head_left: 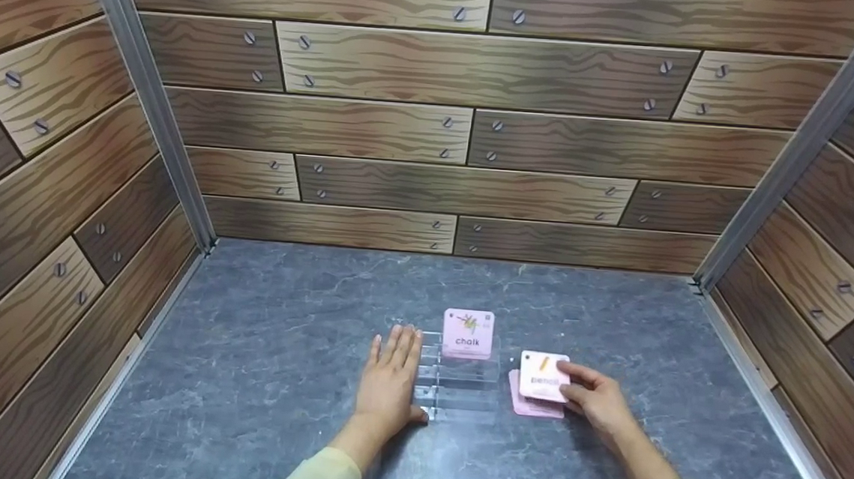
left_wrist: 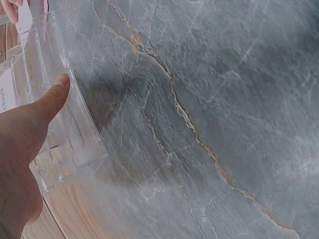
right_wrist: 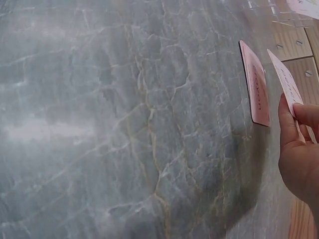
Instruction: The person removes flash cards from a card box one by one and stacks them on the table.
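A clear plastic tiered card rack point(head_left: 467, 401) stands on the table, with a pink "chalk" card point(head_left: 468, 334) upright in its far part. Along the rack's left side lies my left hand point(head_left: 389, 387), fingers straight, the thumb point(left_wrist: 55, 97) against its near edge. To the right of the rack, my right hand point(head_left: 603, 404) pinches a "pencil" card point(head_left: 542, 375) between thumb and fingers. That card is raised and tilted above another pink card point(right_wrist: 255, 84) lying on the table, whose printed word looks like "crayon".
The grey marbled tabletop point(head_left: 278, 319) surrounds the rack and cards. Wood-print panels point(head_left: 472, 137) stand behind and on both sides, with metal strips point(head_left: 149, 77) at the corners.
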`<state>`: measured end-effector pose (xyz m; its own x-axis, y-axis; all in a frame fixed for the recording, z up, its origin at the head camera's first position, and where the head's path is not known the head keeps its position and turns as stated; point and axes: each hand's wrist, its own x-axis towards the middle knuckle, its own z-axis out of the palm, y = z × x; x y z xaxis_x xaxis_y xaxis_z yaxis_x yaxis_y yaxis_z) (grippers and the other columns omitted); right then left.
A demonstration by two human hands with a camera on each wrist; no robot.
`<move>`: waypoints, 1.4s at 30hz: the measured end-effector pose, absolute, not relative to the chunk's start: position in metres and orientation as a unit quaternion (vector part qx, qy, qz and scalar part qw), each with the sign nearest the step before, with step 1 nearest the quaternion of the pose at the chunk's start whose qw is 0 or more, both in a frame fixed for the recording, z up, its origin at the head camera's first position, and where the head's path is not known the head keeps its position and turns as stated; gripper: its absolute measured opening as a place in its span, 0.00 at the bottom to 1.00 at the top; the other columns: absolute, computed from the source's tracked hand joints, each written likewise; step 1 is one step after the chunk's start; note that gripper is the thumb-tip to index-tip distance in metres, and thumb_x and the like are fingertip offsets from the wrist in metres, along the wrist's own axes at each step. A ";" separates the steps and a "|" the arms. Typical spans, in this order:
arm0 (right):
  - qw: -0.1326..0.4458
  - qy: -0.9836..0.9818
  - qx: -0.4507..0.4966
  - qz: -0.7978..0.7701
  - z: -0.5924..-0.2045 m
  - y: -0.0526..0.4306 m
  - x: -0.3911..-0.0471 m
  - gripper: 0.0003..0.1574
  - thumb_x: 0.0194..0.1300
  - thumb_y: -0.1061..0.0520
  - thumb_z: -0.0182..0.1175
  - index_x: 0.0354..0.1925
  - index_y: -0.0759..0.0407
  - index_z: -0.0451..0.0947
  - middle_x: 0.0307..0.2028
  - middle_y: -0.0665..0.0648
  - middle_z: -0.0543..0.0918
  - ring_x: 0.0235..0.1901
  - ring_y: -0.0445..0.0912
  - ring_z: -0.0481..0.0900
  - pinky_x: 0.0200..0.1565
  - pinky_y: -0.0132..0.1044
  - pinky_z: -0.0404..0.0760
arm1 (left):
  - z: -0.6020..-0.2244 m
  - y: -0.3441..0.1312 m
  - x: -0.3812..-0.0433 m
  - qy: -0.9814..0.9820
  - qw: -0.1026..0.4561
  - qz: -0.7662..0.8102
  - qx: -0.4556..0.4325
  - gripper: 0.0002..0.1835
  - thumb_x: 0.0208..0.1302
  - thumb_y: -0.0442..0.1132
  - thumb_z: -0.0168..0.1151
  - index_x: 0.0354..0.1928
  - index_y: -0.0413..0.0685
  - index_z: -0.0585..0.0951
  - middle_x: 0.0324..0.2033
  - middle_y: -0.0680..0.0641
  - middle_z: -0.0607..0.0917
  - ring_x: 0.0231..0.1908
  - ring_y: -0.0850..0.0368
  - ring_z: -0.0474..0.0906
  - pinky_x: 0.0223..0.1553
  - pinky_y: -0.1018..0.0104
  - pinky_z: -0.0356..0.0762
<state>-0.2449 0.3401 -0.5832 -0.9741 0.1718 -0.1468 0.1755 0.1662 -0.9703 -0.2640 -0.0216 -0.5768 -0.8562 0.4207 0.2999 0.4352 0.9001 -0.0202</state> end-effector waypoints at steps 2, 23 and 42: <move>0.009 0.762 0.111 -0.637 -0.585 0.341 -0.245 0.31 0.70 0.71 0.61 0.70 0.74 0.72 0.61 0.69 0.81 0.43 0.41 0.82 0.42 0.34 0.89 | -0.577 -0.022 -0.264 -0.963 0.150 -0.026 -0.221 0.76 0.31 0.70 0.85 0.82 0.39 0.61 0.80 0.38 0.64 0.80 0.41 0.57 0.80 0.42 0.54; 0.040 0.756 0.086 -0.648 -0.587 0.339 -0.241 0.31 0.67 0.74 0.60 0.68 0.79 0.71 0.53 0.65 0.84 0.42 0.44 0.83 0.42 0.35 0.90 | -0.576 -0.022 -0.264 -0.964 0.150 -0.028 -0.219 0.76 0.33 0.69 0.85 0.82 0.39 0.60 0.80 0.38 0.64 0.80 0.42 0.57 0.80 0.43 0.54; 0.047 0.758 0.056 -0.648 -0.589 0.340 -0.242 0.31 0.68 0.75 0.61 0.68 0.81 0.69 0.49 0.64 0.85 0.42 0.45 0.84 0.42 0.38 0.91 | -0.577 -0.021 -0.264 -0.964 0.147 -0.019 -0.220 0.75 0.33 0.70 0.85 0.82 0.39 0.61 0.80 0.38 0.63 0.80 0.41 0.58 0.80 0.42 0.54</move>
